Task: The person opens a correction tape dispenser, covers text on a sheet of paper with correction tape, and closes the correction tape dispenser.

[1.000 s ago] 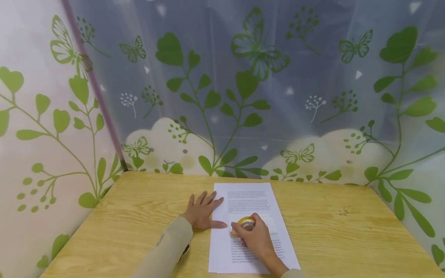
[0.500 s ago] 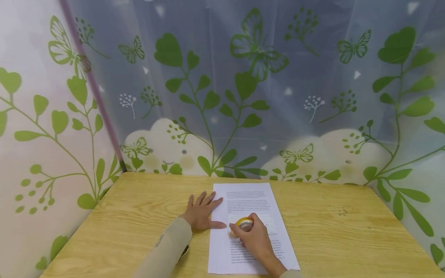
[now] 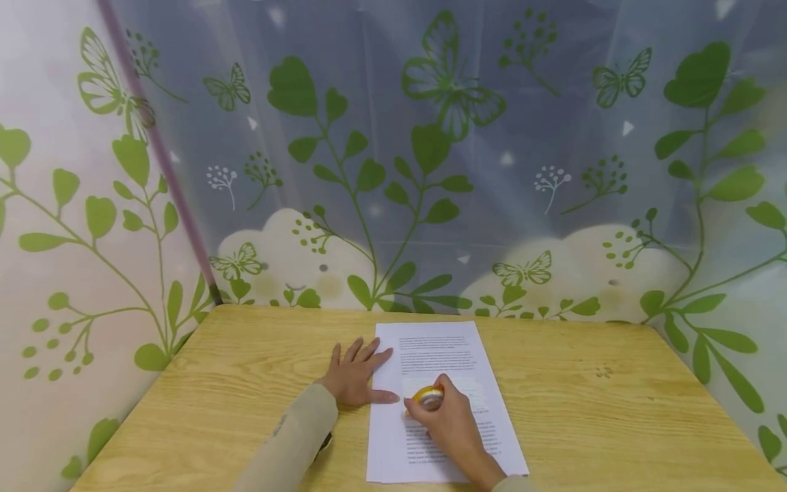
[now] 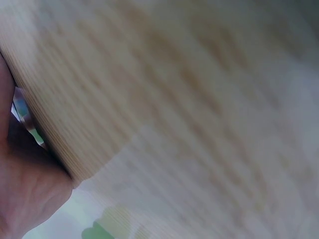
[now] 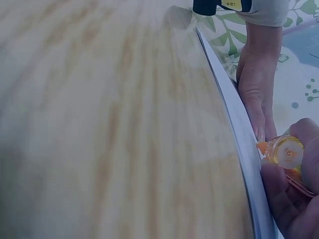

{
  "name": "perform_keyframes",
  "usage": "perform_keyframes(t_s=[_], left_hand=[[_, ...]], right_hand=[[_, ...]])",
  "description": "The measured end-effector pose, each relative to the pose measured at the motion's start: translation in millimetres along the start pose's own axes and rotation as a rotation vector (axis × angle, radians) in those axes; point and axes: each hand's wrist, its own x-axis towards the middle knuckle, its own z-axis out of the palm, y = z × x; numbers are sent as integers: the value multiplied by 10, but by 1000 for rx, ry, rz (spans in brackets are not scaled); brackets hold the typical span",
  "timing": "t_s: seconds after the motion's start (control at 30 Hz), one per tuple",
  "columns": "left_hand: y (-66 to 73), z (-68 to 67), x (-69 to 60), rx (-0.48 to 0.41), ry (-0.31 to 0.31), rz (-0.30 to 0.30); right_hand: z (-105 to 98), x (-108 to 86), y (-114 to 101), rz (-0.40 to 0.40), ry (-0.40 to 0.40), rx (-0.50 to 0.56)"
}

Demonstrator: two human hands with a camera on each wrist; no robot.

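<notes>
A yellow-orange correction tape (image 3: 428, 395) is pinched between the thumb and fingers of my right hand (image 3: 455, 420), its tip down on a printed sheet of paper (image 3: 393, 444). A paler whitened band (image 3: 472, 393) crosses the text beside it. My left hand (image 3: 352, 380) lies flat with fingers spread, the thumb and fingertips resting on the sheet's left edge. In the right wrist view the round hub of the correction tape (image 5: 289, 152) shows between the fingers, close to the left hand (image 5: 256, 94). Only part of the left hand (image 4: 30, 189) appears in the left wrist view.
The sheet, seemingly with another under it, lies on a wood-grain table (image 3: 590, 410). A curtain (image 3: 529, 137) printed with leaves and butterflies stands behind the table's back edge. A dark band with a yellow label (image 5: 232, 4) is on the left wrist.
My right hand and the correction tape have shifted slightly left over the sheet. The left hand stays in place on the paper, and the head view has drifted a little.
</notes>
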Motion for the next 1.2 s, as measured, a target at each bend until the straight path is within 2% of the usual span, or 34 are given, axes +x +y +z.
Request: perform_keyframes(t_s=[0.13, 0.23, 0.43, 0.63, 0.83, 1.2], left_hand=[[-24, 43, 20, -9, 10, 5], [-19, 36, 12, -9, 22, 14], [37, -40, -28, 10, 17, 14], [19, -29, -20, 5, 14, 18], [28, -70, -43, 1, 13, 21], [60, -86, -73, -9, 6, 17]], right_hand=[[-27, -8, 11, 26, -23, 66], [-45, -7, 20, 33, -31, 73], [-72, -11, 41, 14, -13, 9], [-126, -4, 69, 37, -8, 4], [-162, 12, 93, -7, 31, -71], [-220, 26, 103, 25, -15, -43]])
